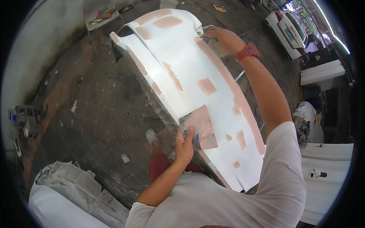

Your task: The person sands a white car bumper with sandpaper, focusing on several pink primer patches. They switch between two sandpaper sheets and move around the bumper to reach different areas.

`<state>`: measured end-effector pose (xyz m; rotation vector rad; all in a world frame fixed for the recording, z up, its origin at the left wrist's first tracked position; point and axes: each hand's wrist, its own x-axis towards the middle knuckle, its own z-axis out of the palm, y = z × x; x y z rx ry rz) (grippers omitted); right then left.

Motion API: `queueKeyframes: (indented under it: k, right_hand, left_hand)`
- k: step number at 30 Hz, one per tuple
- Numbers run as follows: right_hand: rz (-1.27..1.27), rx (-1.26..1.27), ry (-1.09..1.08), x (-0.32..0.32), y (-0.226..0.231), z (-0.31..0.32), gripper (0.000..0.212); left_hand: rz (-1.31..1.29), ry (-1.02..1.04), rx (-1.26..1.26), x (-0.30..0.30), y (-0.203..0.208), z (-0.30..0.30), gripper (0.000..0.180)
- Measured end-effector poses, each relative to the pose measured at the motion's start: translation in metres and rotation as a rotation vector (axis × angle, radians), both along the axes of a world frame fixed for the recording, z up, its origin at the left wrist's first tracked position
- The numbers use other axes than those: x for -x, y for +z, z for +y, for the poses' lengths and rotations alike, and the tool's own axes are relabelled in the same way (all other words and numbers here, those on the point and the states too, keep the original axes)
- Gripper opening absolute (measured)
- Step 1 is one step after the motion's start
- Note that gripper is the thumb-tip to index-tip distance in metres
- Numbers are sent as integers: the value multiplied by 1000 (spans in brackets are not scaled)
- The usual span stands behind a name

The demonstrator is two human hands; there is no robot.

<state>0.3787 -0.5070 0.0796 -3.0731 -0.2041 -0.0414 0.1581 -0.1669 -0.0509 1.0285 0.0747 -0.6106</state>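
The pale shirt (232, 197) on the person's own torso and right shoulder lies nearest the camera, filling the lower middle of the view. Just beyond it a long, curved white panel (224, 114) runs from the lower right up to the top centre, with the left hand (184, 148) beside its left edge and the right hand (222, 40) at the far end of its right edge. A pinkish-tan strip of filler (216, 60) follows that right edge up to the right hand's fingers, and smaller patches of the same colour dot the white surface. A flat, square board (205, 127), smeared with pinkish paste, overlaps the panel and hides part of its left side. Around them, a sandal (152, 136) shows on the dark floor (99, 98) left of the panel, a paper-covered white part (57, 205) sits at lower left, a small stand with odds and ends (102, 19) at upper left, and a white car (287, 34) at upper right. The left hand grips the board's near corner, thumb on top; the right hand, below a red watch (247, 52), has its fingers bunched closely around something thin at the panel's edge, too hidden to identify.
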Motion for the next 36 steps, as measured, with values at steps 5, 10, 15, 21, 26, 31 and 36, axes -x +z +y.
queueKeyframes:
  k: [5,10,15,21,26,31,36]
  right_hand:
    - [44,151,-47,-36,-15,5,53]
    - [69,108,-14,-35,-14,6,50]
    - [70,74,-20,1,-9,13,56]
    - [127,60,24,67,3,13,59]
    - [97,133,69,125,7,10,62]
    - [87,120,77,179,11,12,66]
    - [117,76,45,227,14,12,68]
  left_hand:
    - [-5,13,-21,3,-5,0,44]
    - [16,12,-17,4,-5,1,44]
    - [35,10,-34,4,-2,0,45]
    - [66,26,-28,6,1,-2,47]
    - [99,38,-36,7,1,-2,50]
    - [117,93,20,10,0,-5,52]
    - [149,111,31,10,10,-8,53]
